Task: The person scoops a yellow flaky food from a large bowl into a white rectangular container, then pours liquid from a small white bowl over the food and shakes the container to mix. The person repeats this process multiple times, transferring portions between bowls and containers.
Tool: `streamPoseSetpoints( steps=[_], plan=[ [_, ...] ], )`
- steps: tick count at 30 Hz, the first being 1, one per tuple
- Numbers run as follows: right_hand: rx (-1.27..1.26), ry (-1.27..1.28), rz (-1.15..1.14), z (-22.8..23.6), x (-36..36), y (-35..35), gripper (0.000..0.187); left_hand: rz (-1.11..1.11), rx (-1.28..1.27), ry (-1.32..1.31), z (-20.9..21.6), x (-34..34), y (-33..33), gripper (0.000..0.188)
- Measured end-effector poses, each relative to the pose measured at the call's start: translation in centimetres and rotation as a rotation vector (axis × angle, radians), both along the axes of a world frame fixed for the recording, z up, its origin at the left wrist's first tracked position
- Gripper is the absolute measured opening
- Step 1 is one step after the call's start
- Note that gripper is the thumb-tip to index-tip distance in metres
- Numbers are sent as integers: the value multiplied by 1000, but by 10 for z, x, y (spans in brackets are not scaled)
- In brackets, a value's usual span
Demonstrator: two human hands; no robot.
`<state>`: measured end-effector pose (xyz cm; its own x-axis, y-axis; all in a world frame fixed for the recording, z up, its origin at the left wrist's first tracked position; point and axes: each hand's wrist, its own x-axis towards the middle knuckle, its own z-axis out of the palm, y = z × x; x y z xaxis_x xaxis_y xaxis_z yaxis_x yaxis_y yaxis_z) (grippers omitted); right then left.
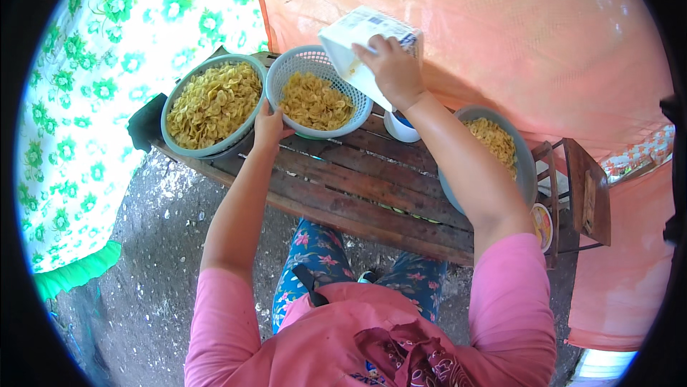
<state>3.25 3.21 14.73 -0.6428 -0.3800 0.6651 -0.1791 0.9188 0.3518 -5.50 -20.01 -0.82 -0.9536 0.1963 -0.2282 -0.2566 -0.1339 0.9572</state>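
Note:
My right hand [392,72] grips a white rectangular plastic container [351,32] with blue print. The container is tilted over the right side of a pale perforated basket [297,61], and a few yellow bits cling to its inner side. Thin yellow chips [315,103] fill the lower part of that basket. At the basket's left edge my left hand [268,126] is closed on the rim, its fingers partly hidden. Directly left stands a grey-green basin [169,129] heaped with more yellow chips [215,104].
Everything stands on a slatted wooden bench [336,179]. A small white tub [401,129] sits behind my right forearm. Further right are a grey basin [526,165] of chips, a round lid [542,228] and a wooden chair [587,190]. An orange sheet [501,22] and a green-flowered curtain [107,86] hang behind.

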Motion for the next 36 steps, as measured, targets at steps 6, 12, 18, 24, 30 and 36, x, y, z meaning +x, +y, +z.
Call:
streamPoseSetpoints(
  steps=[6,12,18,24,30,36],
  plan=[
    [-856,98,-142,-3,66,29,52,-8,-2,0,13,14,-6,48],
    [-1464,94,-210,-86,197,15,57,-200,51,57,25,124,-6,54],
    [-1409,-22,-389,-146,238,-7,39,-542,-59,44,10,162,29,48],
    [-1375,-168,-336,-122,279,64,31,-604,-201,220,14,145,64,46],
    [-1344,-299,-946,-122,280,274,83,-671,-328,739,42,162,144,44],
    [-1242,-529,-1133,-143,251,318,106,-838,-288,791,51,173,315,62]
  ],
)
